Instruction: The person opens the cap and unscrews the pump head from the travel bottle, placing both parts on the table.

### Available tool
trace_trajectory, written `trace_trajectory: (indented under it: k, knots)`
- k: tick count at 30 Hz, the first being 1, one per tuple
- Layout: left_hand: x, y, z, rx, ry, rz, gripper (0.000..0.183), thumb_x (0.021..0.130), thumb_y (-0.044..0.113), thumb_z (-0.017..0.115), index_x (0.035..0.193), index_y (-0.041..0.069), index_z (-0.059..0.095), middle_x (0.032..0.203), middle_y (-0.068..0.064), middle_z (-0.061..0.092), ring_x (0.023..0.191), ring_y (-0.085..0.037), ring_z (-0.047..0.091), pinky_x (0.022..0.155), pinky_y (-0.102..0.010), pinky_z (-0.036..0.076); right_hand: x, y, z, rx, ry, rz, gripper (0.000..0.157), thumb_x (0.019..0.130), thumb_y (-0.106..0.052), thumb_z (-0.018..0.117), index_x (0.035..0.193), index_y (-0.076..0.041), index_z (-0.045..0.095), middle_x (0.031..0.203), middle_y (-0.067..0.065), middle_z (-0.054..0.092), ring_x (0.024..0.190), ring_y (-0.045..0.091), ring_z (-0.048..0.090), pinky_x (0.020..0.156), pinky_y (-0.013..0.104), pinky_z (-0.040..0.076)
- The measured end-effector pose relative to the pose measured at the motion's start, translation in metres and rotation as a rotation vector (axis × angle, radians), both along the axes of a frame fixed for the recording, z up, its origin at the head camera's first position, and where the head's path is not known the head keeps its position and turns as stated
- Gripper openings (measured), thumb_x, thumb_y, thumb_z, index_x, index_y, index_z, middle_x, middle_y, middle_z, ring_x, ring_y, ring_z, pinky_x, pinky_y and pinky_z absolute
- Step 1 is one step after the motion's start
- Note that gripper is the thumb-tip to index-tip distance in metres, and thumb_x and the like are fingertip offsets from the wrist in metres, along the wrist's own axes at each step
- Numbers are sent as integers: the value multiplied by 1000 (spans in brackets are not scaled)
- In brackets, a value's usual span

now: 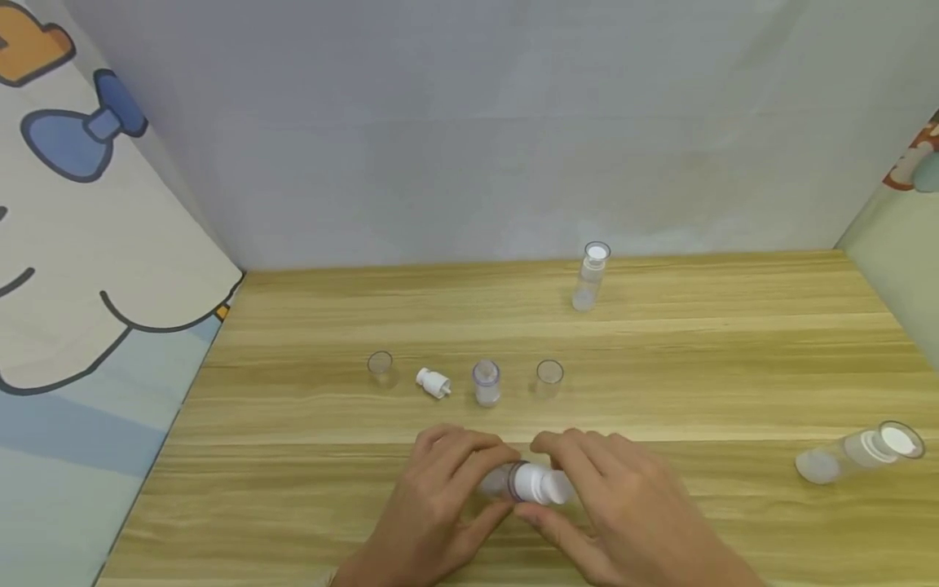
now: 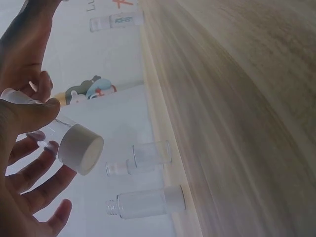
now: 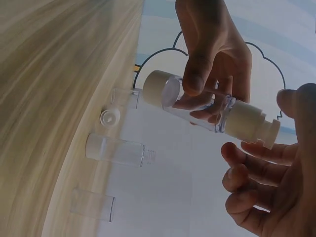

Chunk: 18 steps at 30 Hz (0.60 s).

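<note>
My left hand (image 1: 440, 497) grips a clear pump bottle (image 3: 192, 106) round its body, thumb on one side and fingers on the other. The bottle is tilted, held above the table, with a white base (image 2: 81, 149) and a white pump head (image 3: 249, 123) on its neck. Around the pump end my right hand (image 1: 623, 497) stands with bent, spread fingers. In the right wrist view its thumb (image 3: 291, 103) is apart from the pump, and its index fingertip is close under the nozzle.
Beyond the hands stands an uncapped bottle (image 1: 487, 385), between a loose white pump head (image 1: 434, 382) lying on its side and a clear cap (image 1: 548, 377). Another clear cap (image 1: 380, 367) is farther left. Capped bottles stand at the back (image 1: 590, 279) and at the right (image 1: 851, 453) on the wooden table (image 1: 293, 489).
</note>
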<state>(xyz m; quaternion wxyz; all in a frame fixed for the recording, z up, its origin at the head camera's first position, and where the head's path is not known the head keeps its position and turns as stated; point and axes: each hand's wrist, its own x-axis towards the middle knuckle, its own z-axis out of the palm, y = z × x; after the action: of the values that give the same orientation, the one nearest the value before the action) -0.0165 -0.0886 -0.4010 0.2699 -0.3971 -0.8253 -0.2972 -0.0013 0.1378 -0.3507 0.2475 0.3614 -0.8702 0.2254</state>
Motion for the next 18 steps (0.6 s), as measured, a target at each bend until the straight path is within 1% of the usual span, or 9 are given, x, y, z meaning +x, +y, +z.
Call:
trace_trajectory:
  k: [3, 6, 10, 12, 15, 18]
  knots:
    - [0, 1, -1, -3, 37, 10, 39, 86, 31, 86, 118, 14, 72, 111, 1, 70, 101, -14, 67, 96, -45, 53, 0, -2, -3, -24, 8, -1, 41, 108, -49, 50, 106, -12, 67, 85, -8, 71, 64, -2, 56, 53, 13, 46]
    - [-1, 1, -1, -3, 53, 24, 38, 87, 34, 84, 117, 14, 72, 110, 2, 70, 101, -15, 66, 95, -43, 52, 0, -4, -4, -32, 40, 14, 39, 111, -44, 46, 106, -13, 69, 85, -9, 70, 63, -2, 55, 51, 12, 45]
    - [-2, 0, -2, -8, 55, 42, 41, 82, 31, 87, 116, 13, 73, 108, 1, 71, 102, -17, 65, 95, -40, 51, 0, -3, -1, -7, 65, 45, 38, 112, -38, 43, 110, -12, 70, 96, -7, 69, 71, 3, 61, 57, 15, 50]
    - [-3, -1, -2, -8, 50, 43, 40, 83, 30, 87, 116, 13, 73, 107, 1, 71, 102, -17, 65, 95, -39, 51, 0, -3, 1, 11, 53, 64, 36, 112, -36, 42, 111, -13, 70, 101, -4, 69, 77, 6, 64, 61, 17, 53]
    - [-3, -2, -2, -9, 33, 40, 38, 85, 30, 86, 116, 13, 72, 108, 1, 70, 101, -16, 66, 94, -38, 51, 1, -2, 3, 29, 11, 101, 34, 112, -32, 39, 111, -14, 68, 109, -1, 68, 85, 8, 66, 67, 19, 56]
    - [-3, -3, -2, -13, 18, 43, 39, 84, 29, 87, 117, 13, 72, 109, 1, 69, 101, -16, 66, 93, -38, 51, 1, -2, 3, 43, -19, 129, 34, 112, -26, 36, 113, -14, 68, 116, 1, 67, 94, 11, 66, 74, 22, 58]
